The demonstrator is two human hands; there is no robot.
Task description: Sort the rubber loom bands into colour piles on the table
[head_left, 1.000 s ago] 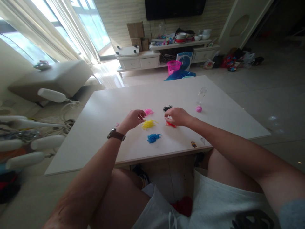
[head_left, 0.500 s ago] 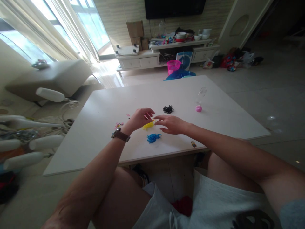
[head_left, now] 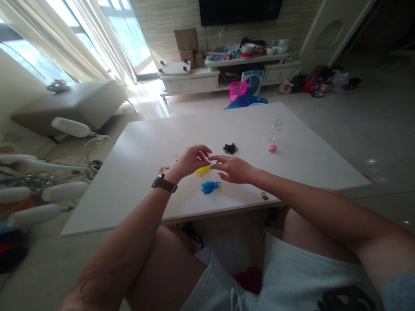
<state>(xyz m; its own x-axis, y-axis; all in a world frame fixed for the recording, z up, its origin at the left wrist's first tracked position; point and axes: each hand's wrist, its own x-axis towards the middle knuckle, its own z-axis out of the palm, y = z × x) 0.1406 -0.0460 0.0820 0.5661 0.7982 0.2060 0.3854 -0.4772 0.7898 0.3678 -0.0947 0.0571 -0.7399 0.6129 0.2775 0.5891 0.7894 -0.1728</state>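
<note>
Figure piece: yellow and blue, on the white table by its near edge, just beside the right forearm.
Blue heap: small bands, on the person's side of both hands, touched by neither; right thumb looks nearer.
Yellow heap: directly under and nearward of the left fingertips, partly covered; its visible strip runs left to right, left hand nearer.
Right hand: fingers loosely stretched leftward, thumb apart beneath; any hold too small to tell.
Left hand: half curled, pointing right, tips almost meeting the right's.
Orange speck: between the two sets of fingertips; which hand has it, if either, cannot be told.
Black heap: beyond the right hand, apart from it.
</note>
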